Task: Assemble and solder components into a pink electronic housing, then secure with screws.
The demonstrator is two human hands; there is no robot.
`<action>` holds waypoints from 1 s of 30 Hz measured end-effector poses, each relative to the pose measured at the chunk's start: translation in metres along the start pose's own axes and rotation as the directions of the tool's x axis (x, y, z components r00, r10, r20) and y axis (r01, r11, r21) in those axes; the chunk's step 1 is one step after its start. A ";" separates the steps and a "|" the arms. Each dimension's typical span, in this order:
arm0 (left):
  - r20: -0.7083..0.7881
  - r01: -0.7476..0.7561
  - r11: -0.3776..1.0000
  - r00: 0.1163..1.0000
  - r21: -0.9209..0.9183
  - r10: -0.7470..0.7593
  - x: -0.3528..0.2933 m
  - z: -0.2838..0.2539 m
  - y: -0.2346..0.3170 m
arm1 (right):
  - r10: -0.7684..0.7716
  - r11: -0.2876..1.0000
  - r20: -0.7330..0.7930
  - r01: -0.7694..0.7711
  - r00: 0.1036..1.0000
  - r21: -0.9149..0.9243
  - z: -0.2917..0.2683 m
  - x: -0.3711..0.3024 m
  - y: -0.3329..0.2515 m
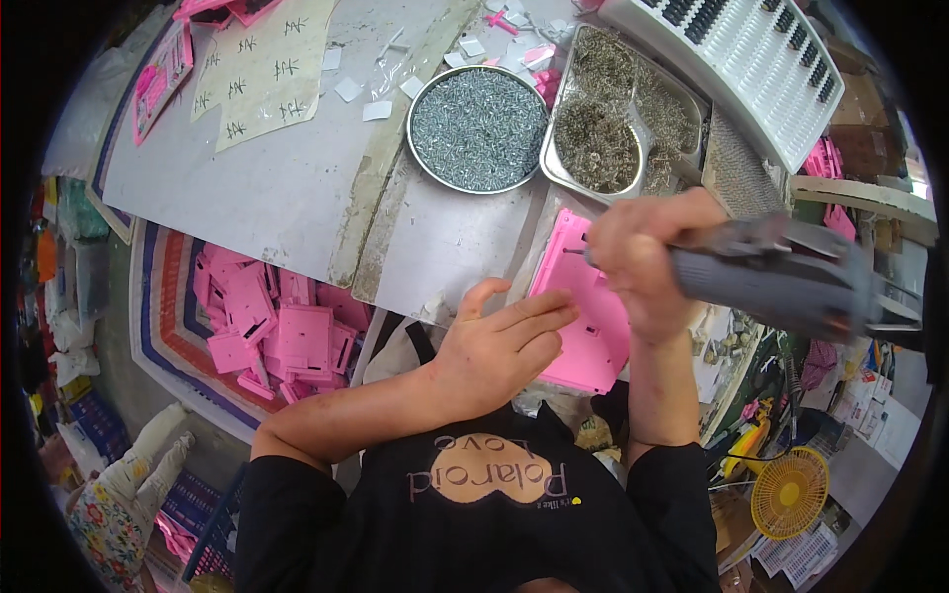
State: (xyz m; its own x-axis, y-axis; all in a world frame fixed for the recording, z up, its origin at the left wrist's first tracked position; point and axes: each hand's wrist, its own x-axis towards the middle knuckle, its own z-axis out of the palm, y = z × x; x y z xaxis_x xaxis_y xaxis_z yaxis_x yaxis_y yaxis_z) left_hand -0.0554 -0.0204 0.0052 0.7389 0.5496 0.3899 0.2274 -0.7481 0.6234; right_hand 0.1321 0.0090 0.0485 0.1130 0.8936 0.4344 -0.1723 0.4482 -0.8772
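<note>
Grey power tool (781, 282), blurred, is clenched in the right grip (647, 262), its body jutting out to that grip's right and its thin bit showing on the left. Just left of and below the same grip is a pink plastic panel (593, 341), at the near edge of the bench (237, 198). The left grip (504, 346) is released, fingers stretched over the panel's left edge; whether they press on it I cannot tell. Beyond the left grip, a round dish (474, 190) holds small silvery pieces (479, 128). Well left of that grip, pink parts (282, 326) lie heaped in a striped bin (158, 316).
</note>
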 end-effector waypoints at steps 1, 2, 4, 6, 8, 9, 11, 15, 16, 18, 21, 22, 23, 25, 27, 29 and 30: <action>0.002 0.001 1.000 1.000 0.000 -0.001 -0.001 0.001 0.000 | 0.009 0.996 0.010 -0.008 1.000 -0.084 0.001 -0.002 0.000; 0.003 0.003 1.000 1.000 0.001 -0.003 -0.002 0.002 0.001 | 0.020 0.986 0.021 -0.016 1.000 -0.167 0.003 -0.003 0.001; 0.002 0.017 1.000 1.000 0.004 -0.017 -0.006 0.003 0.001 | 0.038 0.971 0.047 -0.026 0.998 -0.238 0.006 -0.007 0.003; -0.004 0.021 1.000 1.000 0.001 -0.021 -0.006 0.004 0.003 | 0.041 0.973 0.076 -0.023 0.996 -0.230 0.004 -0.008 0.003; -0.002 0.010 0.996 1.000 -0.088 -0.010 0.000 0.001 0.001 | 0.049 0.966 0.061 -0.032 0.997 -0.255 -0.001 -0.005 0.000; 0.000 0.005 0.991 1.000 -0.132 -0.005 0.002 0.000 -0.001 | 0.032 0.981 0.055 -0.021 0.998 -0.191 -0.001 -0.003 -0.006; -0.074 0.031 0.978 0.996 -0.205 -0.047 0.001 0.004 -0.011 | -0.020 0.999 0.047 0.019 0.999 0.027 0.006 0.005 -0.030; -0.158 0.050 0.967 0.983 -0.251 -0.092 0.003 -0.006 -0.009 | -0.042 0.967 0.156 0.001 0.987 0.254 0.012 -0.007 -0.061; -0.170 0.045 0.968 0.981 -0.246 -0.089 0.007 -0.009 -0.009 | -0.047 0.969 0.188 -0.001 0.981 0.249 0.012 -0.010 -0.066; -0.173 0.041 0.973 0.981 -0.229 -0.082 0.009 -0.013 -0.008 | -0.040 0.975 0.176 -0.001 0.984 0.223 0.016 -0.014 -0.068; -0.199 0.016 0.976 0.978 -0.218 -0.060 0.012 -0.014 -0.007 | -0.006 0.969 0.148 -0.030 0.989 0.245 0.018 -0.020 -0.068; -0.205 0.008 0.978 0.977 -0.209 -0.052 0.012 -0.014 -0.008 | -0.003 0.970 0.149 -0.033 0.989 0.242 0.019 -0.020 -0.067; -0.204 -0.002 0.981 0.978 -0.195 -0.039 0.013 -0.017 -0.008 | 0.000 0.971 0.148 -0.036 0.989 0.238 0.020 -0.021 -0.066; -0.201 -0.015 0.982 0.979 -0.190 -0.024 0.008 -0.013 -0.013 | -0.005 0.971 0.140 -0.029 0.990 0.237 0.022 -0.023 -0.064; -0.174 -0.031 0.978 0.985 -0.206 -0.005 0.002 -0.009 -0.025 | -0.003 0.967 0.124 -0.028 0.992 0.252 0.025 -0.026 -0.062; -0.082 -0.073 0.966 0.995 -0.246 0.054 0.020 -0.030 -0.044 | 0.002 0.972 0.116 -0.030 0.993 0.235 0.023 -0.030 -0.066; -0.026 -0.087 0.962 0.996 -0.261 0.083 0.034 -0.048 -0.057 | 0.001 0.971 0.121 -0.030 0.993 0.238 0.023 -0.033 -0.065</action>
State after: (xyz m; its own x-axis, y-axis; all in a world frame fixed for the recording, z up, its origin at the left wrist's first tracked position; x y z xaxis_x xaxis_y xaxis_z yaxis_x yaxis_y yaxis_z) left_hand -0.0737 0.0582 0.0152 0.7384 0.4952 0.4576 -0.0107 -0.6700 0.7423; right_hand 0.1171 -0.0487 0.0958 -0.0064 0.8906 0.4548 -0.4031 0.4139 -0.8162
